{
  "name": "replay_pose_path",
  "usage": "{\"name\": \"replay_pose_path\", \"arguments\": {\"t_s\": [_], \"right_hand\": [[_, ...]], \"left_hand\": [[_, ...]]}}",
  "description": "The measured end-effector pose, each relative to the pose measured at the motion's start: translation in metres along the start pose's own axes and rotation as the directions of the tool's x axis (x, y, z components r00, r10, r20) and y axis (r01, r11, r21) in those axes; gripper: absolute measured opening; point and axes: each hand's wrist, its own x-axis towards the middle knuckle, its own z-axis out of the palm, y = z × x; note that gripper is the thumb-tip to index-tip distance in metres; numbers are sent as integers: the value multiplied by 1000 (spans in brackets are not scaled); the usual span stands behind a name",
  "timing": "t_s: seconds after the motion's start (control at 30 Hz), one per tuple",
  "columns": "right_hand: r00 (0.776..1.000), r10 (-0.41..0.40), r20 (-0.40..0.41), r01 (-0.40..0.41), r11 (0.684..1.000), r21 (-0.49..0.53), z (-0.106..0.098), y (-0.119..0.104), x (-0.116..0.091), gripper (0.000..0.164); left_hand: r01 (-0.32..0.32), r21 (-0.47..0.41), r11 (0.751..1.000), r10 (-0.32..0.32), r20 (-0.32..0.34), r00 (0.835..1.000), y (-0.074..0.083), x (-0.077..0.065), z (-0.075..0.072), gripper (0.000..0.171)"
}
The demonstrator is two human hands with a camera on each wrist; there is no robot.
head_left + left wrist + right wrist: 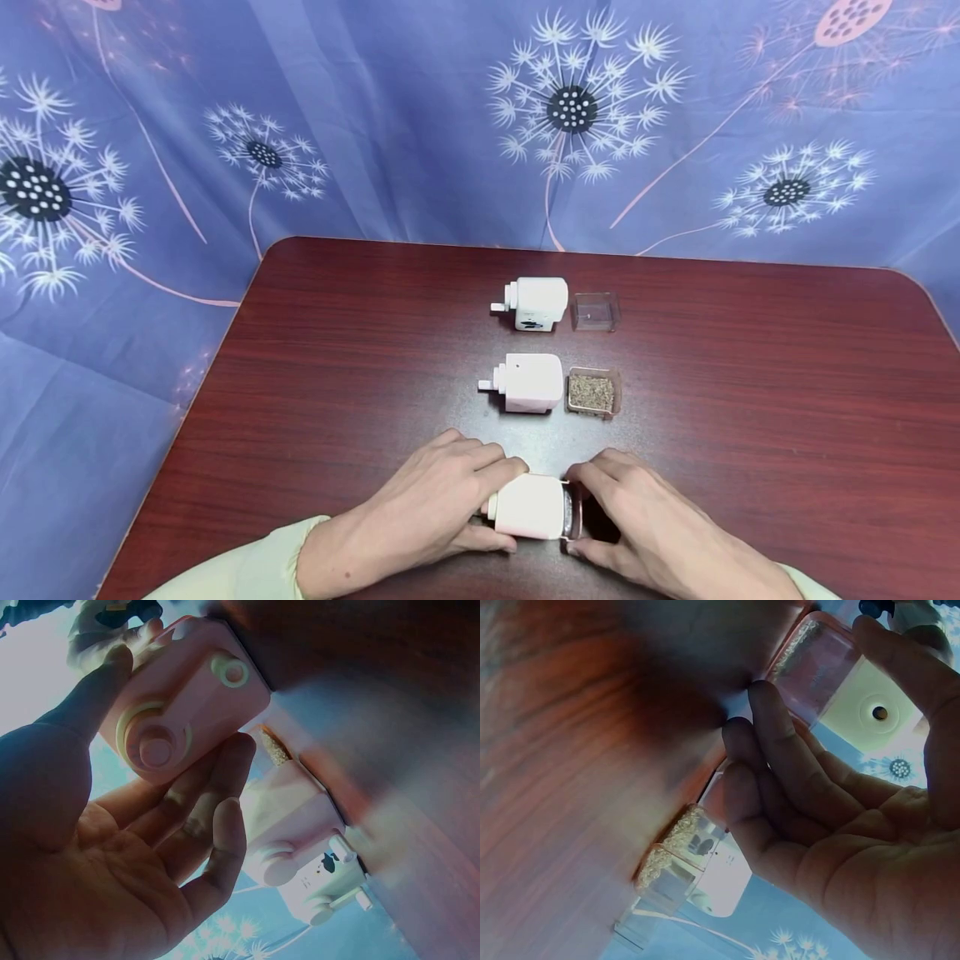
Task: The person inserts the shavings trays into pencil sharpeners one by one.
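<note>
At the near edge of the table lies a pale crank pencil sharpener. My left hand holds its crank end, thumb on the near side and fingers on the far side. In the left wrist view its round crank hub and knob face the palm. A clear drawer with shavings inside sits at the body's right end, partly out in the head view. My right hand pinches that drawer between thumb and fingers. A round hole shows in the sharpener's cream face.
Beyond the hands are a second pale sharpener and a white one, cranks to the left. Right of them lie a clear drawer of shavings and another clear drawer. A flowered blue cloth hangs behind the table.
</note>
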Motion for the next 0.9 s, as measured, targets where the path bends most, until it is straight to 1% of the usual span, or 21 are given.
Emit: {"name": "replay_pose_path", "arguments": {"t_s": [0.27, 0.53, 0.7, 0.9], "right_hand": [[1000, -10, -21, 10, 1000, -6, 1, 0, 1, 37], [1000, -16, -14, 16, 1000, 7, 0, -1, 1, 37], [1000, -23, -11, 23, 1000, 21, 0, -1, 2, 36], [1000, -27, -3, 27, 1000, 8, 0, -1, 3, 37]], "left_hand": [[0, 3, 1000, 0, -1, 1000, 0, 0, 0, 62], [3, 5, 1000, -3, 16, 1000, 0, 1, 1, 62], [4, 1, 1000, -4, 12, 1000, 0, 1, 1, 60], [4, 1, 1000, -4, 9, 1000, 0, 0, 1, 60]]}}
